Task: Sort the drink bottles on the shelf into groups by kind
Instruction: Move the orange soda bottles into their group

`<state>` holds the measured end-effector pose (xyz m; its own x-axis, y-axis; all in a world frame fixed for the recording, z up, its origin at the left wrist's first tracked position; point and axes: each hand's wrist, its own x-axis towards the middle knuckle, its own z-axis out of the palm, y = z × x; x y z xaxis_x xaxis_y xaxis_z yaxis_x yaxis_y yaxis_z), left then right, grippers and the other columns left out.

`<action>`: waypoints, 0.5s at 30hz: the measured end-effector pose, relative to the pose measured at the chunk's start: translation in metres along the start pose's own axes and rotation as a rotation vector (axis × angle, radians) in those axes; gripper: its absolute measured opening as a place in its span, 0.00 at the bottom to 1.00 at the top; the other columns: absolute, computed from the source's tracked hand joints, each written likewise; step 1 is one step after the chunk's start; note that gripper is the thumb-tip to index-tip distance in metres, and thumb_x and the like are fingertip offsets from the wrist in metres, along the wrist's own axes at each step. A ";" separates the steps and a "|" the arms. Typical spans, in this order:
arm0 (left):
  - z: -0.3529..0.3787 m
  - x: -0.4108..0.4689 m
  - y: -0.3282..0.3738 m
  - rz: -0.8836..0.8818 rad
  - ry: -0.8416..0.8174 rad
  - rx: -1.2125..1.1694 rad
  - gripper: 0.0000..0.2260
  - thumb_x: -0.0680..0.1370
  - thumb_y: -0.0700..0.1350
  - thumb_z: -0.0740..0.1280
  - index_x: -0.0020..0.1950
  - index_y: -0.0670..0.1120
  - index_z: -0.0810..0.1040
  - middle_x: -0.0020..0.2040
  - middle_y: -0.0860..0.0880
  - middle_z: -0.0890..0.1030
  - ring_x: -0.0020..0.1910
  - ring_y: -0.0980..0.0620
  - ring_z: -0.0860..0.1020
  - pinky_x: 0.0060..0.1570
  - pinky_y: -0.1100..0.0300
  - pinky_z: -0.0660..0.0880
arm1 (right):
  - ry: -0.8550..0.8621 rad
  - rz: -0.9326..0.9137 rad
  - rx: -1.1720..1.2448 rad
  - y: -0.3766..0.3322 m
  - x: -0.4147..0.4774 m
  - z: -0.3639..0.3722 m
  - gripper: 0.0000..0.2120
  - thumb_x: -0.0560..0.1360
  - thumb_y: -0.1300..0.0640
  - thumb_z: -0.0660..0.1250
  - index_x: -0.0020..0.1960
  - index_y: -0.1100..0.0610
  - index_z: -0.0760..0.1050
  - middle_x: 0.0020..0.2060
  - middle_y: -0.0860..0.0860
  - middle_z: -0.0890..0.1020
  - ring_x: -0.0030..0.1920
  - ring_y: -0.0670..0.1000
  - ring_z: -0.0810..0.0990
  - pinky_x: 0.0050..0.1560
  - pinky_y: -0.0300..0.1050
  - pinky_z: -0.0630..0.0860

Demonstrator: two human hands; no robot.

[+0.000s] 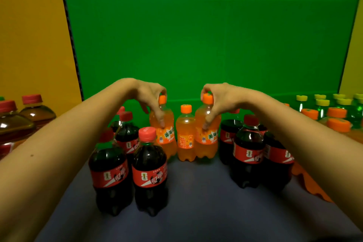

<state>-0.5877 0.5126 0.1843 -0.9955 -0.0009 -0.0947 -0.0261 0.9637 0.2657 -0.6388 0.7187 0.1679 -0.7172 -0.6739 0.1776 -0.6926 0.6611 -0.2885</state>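
Three orange soda bottles stand in a row at the back of the shelf. My left hand (pixel 151 98) grips the left one (pixel 167 137) from above, fingers down its neck. My right hand (pixel 213 102) grips the right one (pixel 208 139) the same way. The middle orange bottle (pixel 185 135) stands untouched between them. Several cola bottles with red caps stand in two clusters: one on the left (pixel 150 173) under my left forearm, one on the right (pixel 248 153) under my right forearm.
Brown tea bottles (pixel 37 112) with red caps stand at the far left. At the far right are more orange-capped bottles (pixel 338 125) and green bottles with yellow caps (pixel 322 104). The grey shelf surface (pixel 196 202) lies in front, a green back wall (pixel 196 45) behind.
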 end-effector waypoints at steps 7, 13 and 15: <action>-0.017 -0.041 0.015 0.300 0.461 -0.468 0.23 0.55 0.47 0.78 0.46 0.50 0.75 0.44 0.52 0.79 0.43 0.56 0.77 0.41 0.62 0.74 | 0.426 -0.076 0.467 -0.002 -0.031 -0.031 0.28 0.52 0.53 0.80 0.50 0.51 0.74 0.50 0.52 0.80 0.53 0.55 0.79 0.55 0.50 0.77; -0.015 -0.061 0.061 0.482 0.735 -0.682 0.19 0.59 0.49 0.76 0.47 0.53 0.77 0.50 0.51 0.79 0.49 0.55 0.78 0.46 0.60 0.77 | 0.724 -0.162 0.712 0.001 -0.079 -0.055 0.23 0.60 0.57 0.78 0.52 0.51 0.74 0.49 0.50 0.79 0.52 0.51 0.80 0.56 0.50 0.77; -0.005 -0.065 0.082 0.510 0.798 -0.734 0.14 0.63 0.49 0.74 0.47 0.52 0.77 0.50 0.51 0.79 0.46 0.58 0.78 0.43 0.65 0.77 | 0.794 -0.181 0.757 0.009 -0.101 -0.059 0.19 0.61 0.57 0.77 0.48 0.48 0.74 0.48 0.48 0.79 0.52 0.50 0.80 0.57 0.52 0.77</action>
<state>-0.5253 0.5906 0.2173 -0.6751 -0.0790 0.7335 0.6004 0.5190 0.6084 -0.5772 0.8123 0.2026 -0.6437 -0.1585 0.7487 -0.7602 0.0199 -0.6493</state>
